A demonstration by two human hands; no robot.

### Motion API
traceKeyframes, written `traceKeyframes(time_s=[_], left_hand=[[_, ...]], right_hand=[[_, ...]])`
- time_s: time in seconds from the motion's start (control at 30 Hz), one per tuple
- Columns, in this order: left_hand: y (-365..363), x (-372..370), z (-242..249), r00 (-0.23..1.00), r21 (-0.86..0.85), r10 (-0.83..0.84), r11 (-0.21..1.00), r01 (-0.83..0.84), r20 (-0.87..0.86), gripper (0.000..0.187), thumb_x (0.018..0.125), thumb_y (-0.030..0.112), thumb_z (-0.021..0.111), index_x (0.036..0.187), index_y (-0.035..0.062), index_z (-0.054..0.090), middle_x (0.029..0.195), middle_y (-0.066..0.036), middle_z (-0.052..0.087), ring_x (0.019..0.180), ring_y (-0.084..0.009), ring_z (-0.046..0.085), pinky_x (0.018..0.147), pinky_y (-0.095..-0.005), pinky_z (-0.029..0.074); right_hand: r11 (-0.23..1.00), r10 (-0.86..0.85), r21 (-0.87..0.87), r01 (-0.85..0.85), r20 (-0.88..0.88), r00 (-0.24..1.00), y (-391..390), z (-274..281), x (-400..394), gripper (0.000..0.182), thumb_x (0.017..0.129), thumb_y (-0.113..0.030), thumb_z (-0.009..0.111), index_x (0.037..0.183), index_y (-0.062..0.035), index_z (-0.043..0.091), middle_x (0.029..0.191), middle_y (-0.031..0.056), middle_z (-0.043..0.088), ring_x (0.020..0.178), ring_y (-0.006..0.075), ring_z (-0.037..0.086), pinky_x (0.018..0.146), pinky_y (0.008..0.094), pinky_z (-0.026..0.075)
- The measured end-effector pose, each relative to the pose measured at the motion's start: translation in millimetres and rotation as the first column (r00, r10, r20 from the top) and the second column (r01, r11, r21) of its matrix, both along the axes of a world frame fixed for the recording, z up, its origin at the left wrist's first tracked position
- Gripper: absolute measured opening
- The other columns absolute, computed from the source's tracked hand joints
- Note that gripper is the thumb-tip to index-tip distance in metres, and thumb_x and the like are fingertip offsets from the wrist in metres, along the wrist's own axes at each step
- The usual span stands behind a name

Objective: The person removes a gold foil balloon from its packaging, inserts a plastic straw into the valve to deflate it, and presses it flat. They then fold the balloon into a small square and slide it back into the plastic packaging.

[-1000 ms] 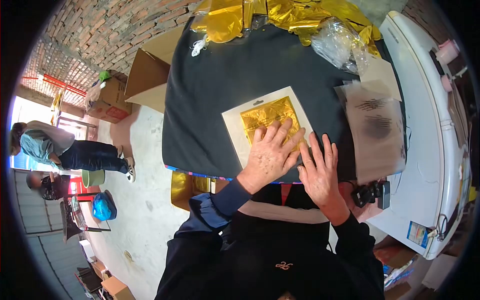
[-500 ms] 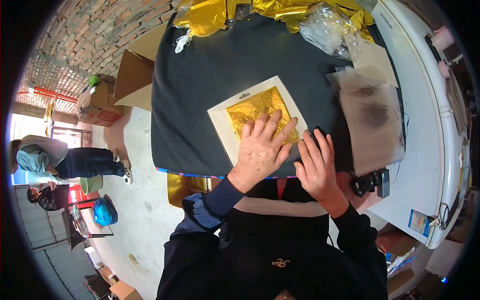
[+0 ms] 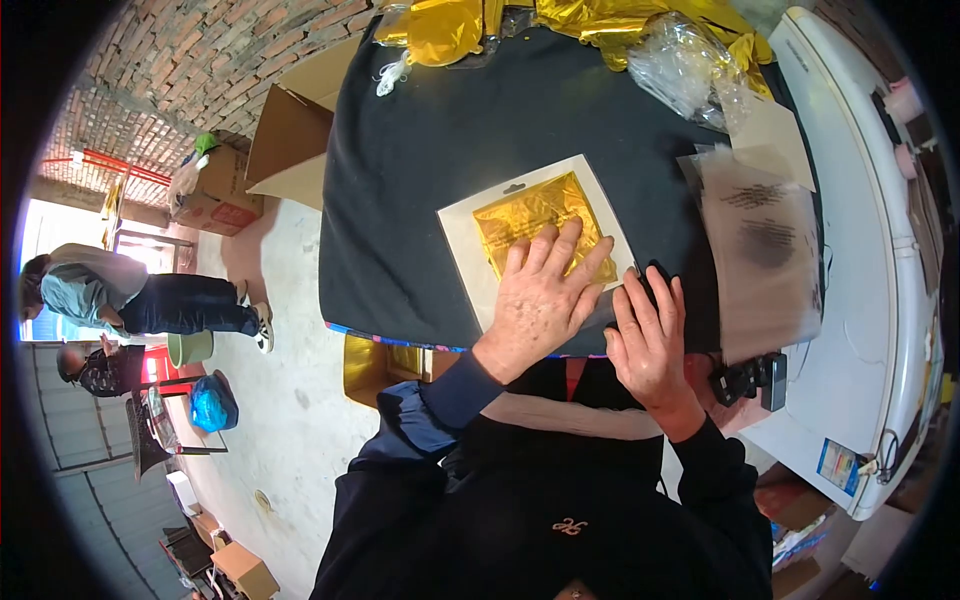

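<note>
A white card packet [image 3: 470, 250] with folded gold foil [image 3: 530, 215] inside lies on the black cloth table [image 3: 430, 140]. My left hand [image 3: 540, 295] presses flat on the packet's near half, fingers spread over the foil. My right hand [image 3: 650, 340] rests at the packet's near right corner on the cloth, fingers loosely curled; whether it pinches the packet's edge is hidden.
A stack of clear printed bags [image 3: 765, 250] lies right of the packet. Crumpled gold foil [image 3: 600, 20] and clear plastic [image 3: 685, 70] are heaped at the far edge. A white chest freezer [image 3: 870, 260] stands right. Cardboard boxes [image 3: 290, 130] and two people [image 3: 130, 295] are left.
Both hands stay on the packet; my right hand's fingers have curled in slightly at the corner. The view shifted with my head.
</note>
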State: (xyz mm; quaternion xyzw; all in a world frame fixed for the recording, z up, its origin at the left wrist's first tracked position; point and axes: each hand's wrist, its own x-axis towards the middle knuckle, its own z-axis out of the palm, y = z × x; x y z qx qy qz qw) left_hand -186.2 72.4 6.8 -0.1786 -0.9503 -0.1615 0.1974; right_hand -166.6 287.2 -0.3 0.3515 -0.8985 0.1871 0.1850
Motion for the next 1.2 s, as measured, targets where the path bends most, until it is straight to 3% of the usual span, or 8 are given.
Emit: traceKeyframes(time_s=[0.23,0.4,0.57,0.67,0.77,1.2], left_hand=[[-12.1,-8.3,-3.2,0.999,-0.034,-0.032,0.999,0.033,0.029,0.056,0.1,0.042,0.073,0.154,0.0303,0.066,0.157,-0.013,0.056,0.137,-0.0349,0.051,0.108,-0.0494,0.041],[-18.9,-12.4,-3.4,0.999,-0.036,-0.046,0.998,0.046,0.023,0.056,0.099,0.043,0.074,0.153,0.0304,0.067,0.156,-0.012,0.057,0.136,-0.0356,0.052,0.109,-0.0505,0.041],[-25.2,-13.7,-4.1,0.996,-0.056,-0.077,0.995,0.079,0.032,0.059,0.1,0.051,0.071,0.155,0.032,0.064,0.156,-0.013,0.056,0.137,-0.0359,0.052,0.11,-0.052,0.041],[-30.6,-13.1,-0.5,0.992,-0.049,-0.115,0.992,0.118,0.059,0.063,0.1,0.057,0.068,0.158,0.0327,0.061,0.157,-0.013,0.056,0.137,-0.0363,0.051,0.11,-0.0536,0.041],[-31.5,-12.9,-1.5,0.991,-0.061,-0.116,0.991,0.12,0.07,0.063,0.102,0.058,0.067,0.159,0.0332,0.06,0.157,-0.012,0.056,0.137,-0.036,0.052,0.11,-0.0543,0.042],[-32.1,-14.0,1.3,0.99,-0.002,-0.124,0.992,0.124,0.067,0.068,0.098,0.057,0.072,0.159,0.0302,0.06,0.156,-0.011,0.058,0.136,-0.034,0.053,0.112,-0.0525,0.043]], right_hand=[[1.0,-0.007,-0.003,0.007,0.008,1.0,-1.4,6.0,0.3,0.057,0.087,-0.017,0.081,0.136,0.0086,0.069,0.156,0.0227,0.057,0.15,0.0457,0.047,0.125,0.07,0.033],[0.997,0.034,-0.073,-0.036,-0.032,0.999,-2.6,1.1,3.7,0.056,0.085,-0.018,0.081,0.135,0.0043,0.07,0.151,0.0204,0.06,0.146,0.0434,0.051,0.124,0.0688,0.035],[0.991,0.13,-0.019,-0.132,-0.054,0.99,-21.1,-4.9,11.9,0.051,0.086,-0.025,0.081,0.13,0.0001,0.074,0.135,0.0143,0.066,0.13,0.0321,0.06,0.12,0.0637,0.042],[0.989,0.145,-0.035,-0.147,-0.047,0.988,-25.8,-7.6,12.2,0.048,0.09,-0.021,0.077,0.132,0.0022,0.073,0.134,0.0162,0.066,0.127,0.0354,0.062,0.116,0.0583,0.047],[0.99,0.135,-0.019,-0.138,-0.089,0.987,-26.9,-8.7,11.0,0.051,0.086,-0.023,0.083,0.13,0.0017,0.074,0.132,0.0157,0.067,0.126,0.0326,0.063,0.113,0.0545,0.051],[0.988,0.15,-0.017,-0.152,-0.099,0.984,-27.5,-7.1,9.8,0.045,0.087,-0.022,0.081,0.126,0.0016,0.075,0.128,0.0144,0.067,0.121,0.0318,0.064,0.107,0.0522,0.053]])
